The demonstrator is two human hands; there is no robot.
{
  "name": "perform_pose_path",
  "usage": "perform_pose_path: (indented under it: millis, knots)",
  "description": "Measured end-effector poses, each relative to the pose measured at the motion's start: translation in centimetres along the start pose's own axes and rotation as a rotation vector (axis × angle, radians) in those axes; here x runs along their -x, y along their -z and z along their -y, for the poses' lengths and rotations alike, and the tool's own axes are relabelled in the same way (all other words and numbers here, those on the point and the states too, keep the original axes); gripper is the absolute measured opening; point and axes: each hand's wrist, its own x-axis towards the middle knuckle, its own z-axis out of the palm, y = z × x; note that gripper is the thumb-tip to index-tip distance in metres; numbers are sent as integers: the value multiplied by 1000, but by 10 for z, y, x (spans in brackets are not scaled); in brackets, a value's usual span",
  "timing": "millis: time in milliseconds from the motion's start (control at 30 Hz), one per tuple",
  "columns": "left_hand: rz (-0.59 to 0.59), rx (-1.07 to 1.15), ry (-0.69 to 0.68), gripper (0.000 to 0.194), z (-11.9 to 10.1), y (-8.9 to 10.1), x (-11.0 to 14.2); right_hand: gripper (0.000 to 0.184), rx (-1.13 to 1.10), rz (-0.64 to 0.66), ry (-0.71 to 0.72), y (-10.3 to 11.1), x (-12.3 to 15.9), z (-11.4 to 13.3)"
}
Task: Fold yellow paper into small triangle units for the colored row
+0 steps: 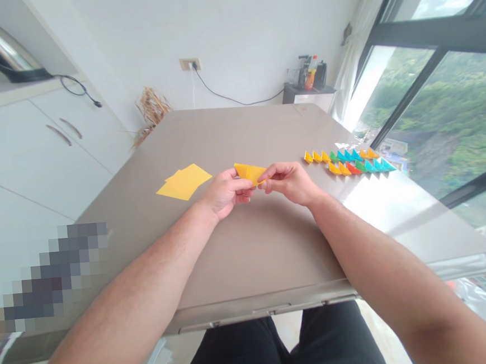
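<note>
Between my two hands, above the middle of the table, is a folded piece of yellow paper (248,172) with a crease across it. My left hand (226,194) is closed on its left part, thumb on the near face. The fingers of my right hand (287,181) pinch its right end. Left of my hands lie several loose yellow paper sheets (186,183), overlapping. To the right stand two rows of small folded paper boats (343,168) in yellow, orange, red, green and blue.
The grey-brown table (239,134) has its near edge just above my legs. A blurred-out dark object (54,275) lies at the table's left. Along the right is a window (441,88). A small cabinet (309,95) with bottles stands behind the far edge.
</note>
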Motion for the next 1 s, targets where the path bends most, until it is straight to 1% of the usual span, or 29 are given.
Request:
perform_pose_path:
  millis: [67, 200, 333, 500, 600, 700, 833, 1000]
  knots:
    - [-18, -22, -22, 34, -2, -2, 1, 28, 0, 12, -16, 0, 0, 0]
    - [-122, -109, -110, 34, -2, -8, 3, 29, -5, 25, -38, 1, 0, 1]
    - [-182, -169, -193, 36, 2, -12, 3, 26, -7, -56, -13, -1, -1, -1]
    - [-251, -170, -212, 38, 8, -16, 1, 25, -6, -175, -27, -9, -4, -2]
    - [-240, -155, -223, 38, 9, -19, 2, 24, -35, -260, -49, -14, -5, -2]
    - [-215, -117, -201, 40, 10, -21, 3, 21, -65, -314, -65, -18, -6, -2]
    - [-184, -58, -188, 42, 9, -23, 5, 19, -74, -357, -60, -22, -6, -2]
    - [-176, -35, -177, 40, 7, -25, 7, 18, -86, -392, -63, -27, -7, 0]
